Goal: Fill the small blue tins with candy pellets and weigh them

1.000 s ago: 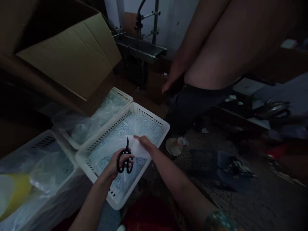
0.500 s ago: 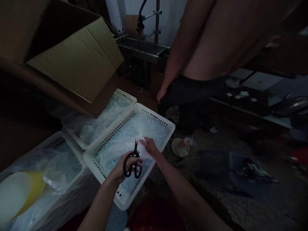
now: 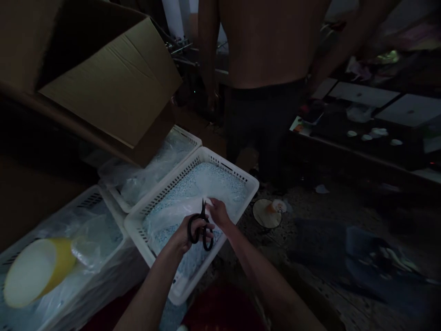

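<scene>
The left hand (image 3: 186, 232) has its fingers curled through the loops of black scissors (image 3: 202, 214), the blades pointing away from the wrist, close by the right fingertips. The right hand (image 3: 219, 215) pinches a fold of clear plastic bag (image 3: 168, 215) between thumb and fingers. Beneath both sets of fingers, a white basket (image 3: 137, 236) holds the bag and pale blue granules (image 3: 203, 174). Well to the left of the fingers lies a yellow-sided container (image 3: 64, 264); beyond them, up and left, a cardboard box (image 3: 113, 87) gapes. Farther ahead of the fingers stands another person (image 3: 268, 50).
</scene>
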`<state>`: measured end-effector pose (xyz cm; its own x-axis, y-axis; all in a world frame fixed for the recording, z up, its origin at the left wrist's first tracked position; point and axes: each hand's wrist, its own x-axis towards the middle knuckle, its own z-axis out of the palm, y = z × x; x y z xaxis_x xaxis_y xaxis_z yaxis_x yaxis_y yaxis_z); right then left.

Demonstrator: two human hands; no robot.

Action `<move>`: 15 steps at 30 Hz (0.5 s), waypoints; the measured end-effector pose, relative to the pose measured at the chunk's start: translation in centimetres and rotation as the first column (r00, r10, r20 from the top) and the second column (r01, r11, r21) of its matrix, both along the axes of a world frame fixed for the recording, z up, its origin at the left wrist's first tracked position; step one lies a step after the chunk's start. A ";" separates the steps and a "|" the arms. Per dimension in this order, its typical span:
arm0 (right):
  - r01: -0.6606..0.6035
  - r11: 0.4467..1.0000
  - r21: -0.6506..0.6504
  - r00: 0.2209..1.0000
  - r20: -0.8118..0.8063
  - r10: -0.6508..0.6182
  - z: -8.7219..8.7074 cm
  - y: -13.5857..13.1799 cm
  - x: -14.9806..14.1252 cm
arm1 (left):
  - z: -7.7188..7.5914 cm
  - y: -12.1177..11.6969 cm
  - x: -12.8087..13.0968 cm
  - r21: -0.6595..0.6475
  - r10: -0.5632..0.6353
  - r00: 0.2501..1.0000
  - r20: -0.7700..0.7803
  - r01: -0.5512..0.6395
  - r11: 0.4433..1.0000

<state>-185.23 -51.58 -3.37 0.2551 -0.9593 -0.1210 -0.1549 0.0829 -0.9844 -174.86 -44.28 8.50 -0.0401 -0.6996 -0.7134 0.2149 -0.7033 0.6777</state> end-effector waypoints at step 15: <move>-0.073 0.992 -0.105 0.958 -0.284 0.040 0.4 0.2 0.3 | -1.0 -0.3 -0.9 -0.038 0.057 0.998 -0.001 -0.057 0.998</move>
<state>-184.93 -51.39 -2.94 0.2806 -0.9559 -0.0868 -0.4278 -0.0436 -0.9028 -175.74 -44.56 7.51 0.0006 -0.7272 -0.6865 0.2533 -0.6640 0.7036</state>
